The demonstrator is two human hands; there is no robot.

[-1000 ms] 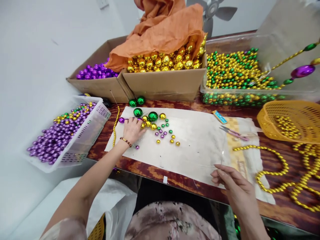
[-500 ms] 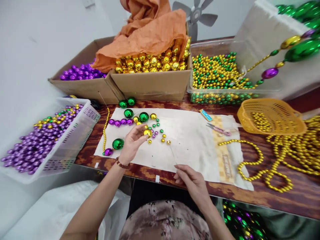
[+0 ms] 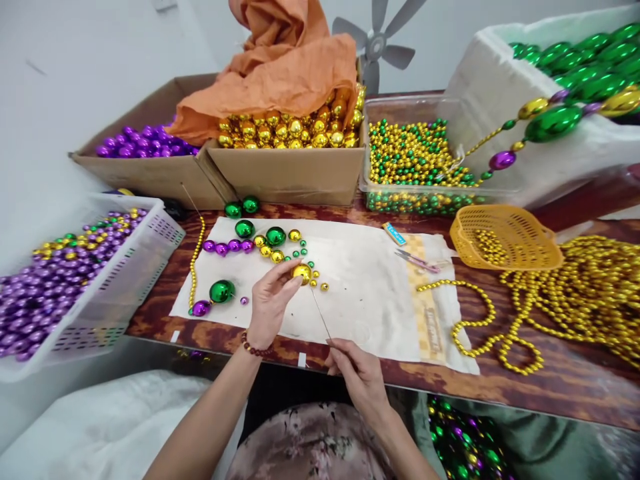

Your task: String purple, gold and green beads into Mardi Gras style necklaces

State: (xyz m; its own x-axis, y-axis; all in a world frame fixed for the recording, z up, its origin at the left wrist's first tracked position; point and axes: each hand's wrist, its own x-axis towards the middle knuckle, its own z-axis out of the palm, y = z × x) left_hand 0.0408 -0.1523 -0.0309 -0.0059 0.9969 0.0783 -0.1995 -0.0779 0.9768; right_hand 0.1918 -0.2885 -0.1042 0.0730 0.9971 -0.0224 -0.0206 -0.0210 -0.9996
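Between the thumb and fingers of my left hand point(image 3: 273, 297) is a shiny gold bead point(image 3: 302, 273), held above the white cloth point(image 3: 370, 293). My right hand point(image 3: 356, 370) pinches a long thin needle point(image 3: 321, 313) near the table's front edge; its upper end reaches the gold bead, and I cannot tell whether it is inside. Small gold and green beads lie just beyond the bead. At the cloth's left, a strand of small gold beads point(image 3: 196, 263) runs to a purple bead point(image 3: 201, 308) and a large green bead point(image 3: 221, 291). A row of purple beads point(image 3: 234, 247) lies behind my left hand.
Cardboard boxes hold purple beads point(image 3: 143, 143) and gold beads. A clear bin point(image 3: 415, 190) of mixed beads stands at the back. Thread snips point(image 3: 417, 261), a yellow basket point(image 3: 505, 233) and gold bead strands point(image 3: 580, 293) are at the right. A white basket point(image 3: 165, 230) stands left.
My left hand has brought the gold bead right and toward me, to the needle's tip. The view has shifted right. A small purple bead now shows beside the large green bead.
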